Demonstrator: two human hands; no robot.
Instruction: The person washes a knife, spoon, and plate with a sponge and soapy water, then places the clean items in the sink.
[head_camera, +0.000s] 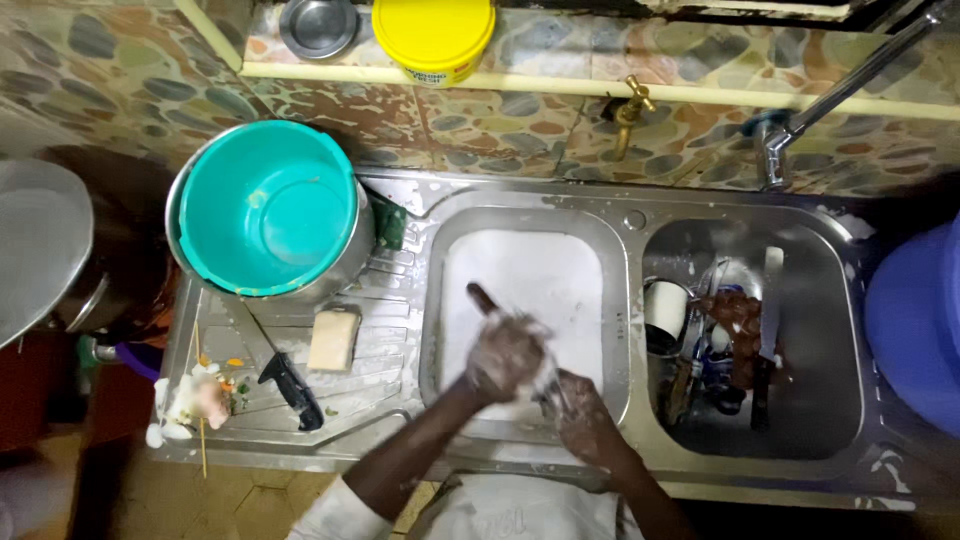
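Note:
Both hands are covered in suds over the left sink basin (590, 260), which is full of white soapy water. My left hand (505, 355) is closed around a utensil with a dark brown handle (480, 296) that sticks out up and to the left. My right hand (585, 415) sits just below and to the right of it, fingers curled against the utensil's other end, which foam and my fingers hide. I cannot tell whether the right hand holds a scrubber.
A teal basin (265, 205) sits in a steel pot on the drainboard, with a tan soap bar (333, 340), a black-handled knife (292, 388) and food scraps (200, 400) nearby. The right basin (835, 300) holds a cup (665, 305) and utensils. A brass tap (630, 110), a steel faucet (790, 130) and a yellow tub (433, 35) stand behind.

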